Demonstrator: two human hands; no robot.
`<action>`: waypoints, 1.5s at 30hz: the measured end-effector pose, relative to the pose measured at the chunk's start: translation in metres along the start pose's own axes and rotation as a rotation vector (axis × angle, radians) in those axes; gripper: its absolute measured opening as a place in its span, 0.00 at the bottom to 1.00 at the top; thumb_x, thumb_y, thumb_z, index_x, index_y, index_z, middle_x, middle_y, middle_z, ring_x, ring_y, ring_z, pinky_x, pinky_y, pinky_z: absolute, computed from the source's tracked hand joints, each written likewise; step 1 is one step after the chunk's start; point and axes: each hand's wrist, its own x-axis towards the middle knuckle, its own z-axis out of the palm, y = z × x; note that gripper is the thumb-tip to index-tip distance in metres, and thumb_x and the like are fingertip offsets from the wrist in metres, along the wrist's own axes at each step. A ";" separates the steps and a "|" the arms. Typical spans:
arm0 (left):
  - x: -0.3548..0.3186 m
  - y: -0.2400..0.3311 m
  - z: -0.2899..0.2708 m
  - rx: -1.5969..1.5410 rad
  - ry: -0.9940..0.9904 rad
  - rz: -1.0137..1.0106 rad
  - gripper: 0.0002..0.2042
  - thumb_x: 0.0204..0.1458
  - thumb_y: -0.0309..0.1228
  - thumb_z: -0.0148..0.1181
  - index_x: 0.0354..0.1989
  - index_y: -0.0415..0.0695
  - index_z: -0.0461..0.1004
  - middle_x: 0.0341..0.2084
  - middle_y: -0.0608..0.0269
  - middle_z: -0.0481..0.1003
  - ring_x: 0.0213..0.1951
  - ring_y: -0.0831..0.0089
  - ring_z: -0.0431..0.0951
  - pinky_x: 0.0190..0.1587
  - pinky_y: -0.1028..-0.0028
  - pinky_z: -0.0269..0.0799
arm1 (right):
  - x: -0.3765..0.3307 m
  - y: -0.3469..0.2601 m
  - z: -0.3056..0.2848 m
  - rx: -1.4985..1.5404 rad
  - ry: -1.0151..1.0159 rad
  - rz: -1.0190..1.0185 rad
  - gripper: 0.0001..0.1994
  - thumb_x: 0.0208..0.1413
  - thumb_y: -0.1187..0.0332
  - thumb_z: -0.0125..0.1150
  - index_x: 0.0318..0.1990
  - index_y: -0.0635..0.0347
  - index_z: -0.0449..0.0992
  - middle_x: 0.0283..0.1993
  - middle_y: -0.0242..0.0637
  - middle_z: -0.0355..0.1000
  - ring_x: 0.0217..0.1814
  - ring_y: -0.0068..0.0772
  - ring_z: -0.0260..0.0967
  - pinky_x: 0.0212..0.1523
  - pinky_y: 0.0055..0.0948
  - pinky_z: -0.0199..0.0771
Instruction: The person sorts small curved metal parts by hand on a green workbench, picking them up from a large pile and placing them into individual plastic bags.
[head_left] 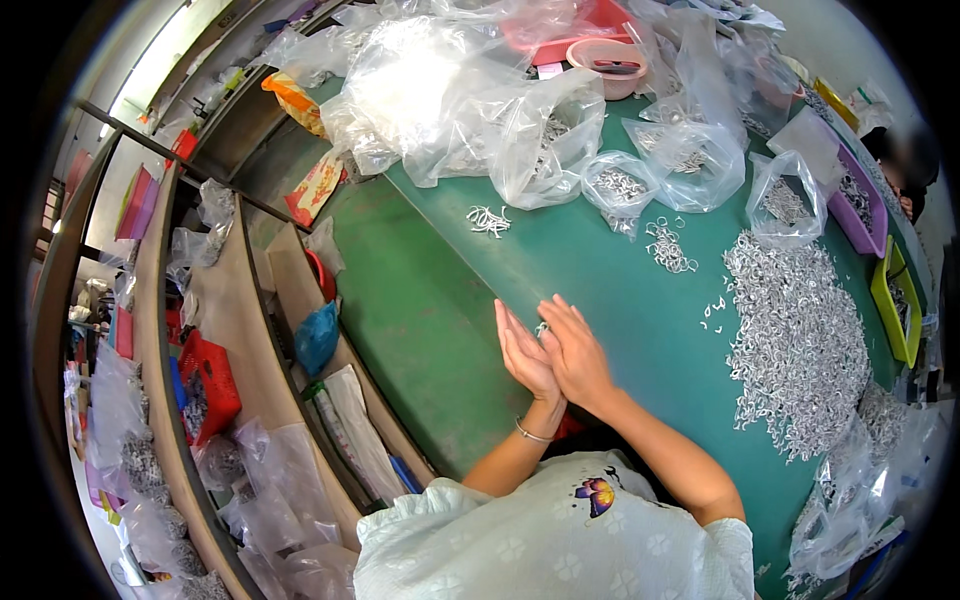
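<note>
My left hand (524, 358) and my right hand (580, 352) are cupped together at the table's near left edge, fingers stretched forward and palms facing. A small silver metal piece (542, 328) shows between them; whatever else the palms hold is hidden. Beyond them on the green table (590, 260) lies a little cluster of curved silver pieces (488, 221). To the right is another small group of ring-like silver pieces (670, 246). A large heap of small curved silver metal pieces (800, 345) spreads over the table's right side.
Clear plastic bags of metal pieces (620, 188) crowd the far side. A purple bin (858, 200) and a lime-green bin (897, 305) line the right edge. Shelves with a red basket (208, 385) stand at left. Another person (905, 165) is at far right.
</note>
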 end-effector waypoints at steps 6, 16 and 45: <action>-0.003 -0.008 -0.012 -0.033 0.002 -0.068 0.23 0.64 0.33 0.33 0.64 0.34 0.52 0.65 0.50 0.49 0.68 0.62 0.46 0.69 0.65 0.42 | -0.004 -0.019 0.013 0.242 -0.085 -0.072 0.17 0.63 0.66 0.45 0.53 0.68 0.70 0.56 0.54 0.68 0.63 0.55 0.63 0.64 0.48 0.59; 0.026 -0.058 -0.052 -0.648 0.212 -0.434 0.18 0.62 0.34 0.39 0.59 0.42 0.60 0.56 0.58 0.62 0.60 0.65 0.58 0.64 0.65 0.53 | 0.016 -0.008 0.024 0.570 -0.130 0.013 0.20 0.66 0.61 0.42 0.55 0.68 0.70 0.56 0.48 0.71 0.60 0.41 0.68 0.62 0.36 0.63; 0.019 -0.009 -0.091 -1.072 0.496 -0.802 0.09 0.63 0.27 0.46 0.44 0.35 0.71 0.44 0.50 0.75 0.51 0.59 0.75 0.59 0.60 0.71 | -0.057 -0.019 -0.030 1.144 0.312 0.381 0.17 0.69 0.66 0.39 0.46 0.72 0.71 0.46 0.48 0.73 0.52 0.39 0.72 0.59 0.39 0.69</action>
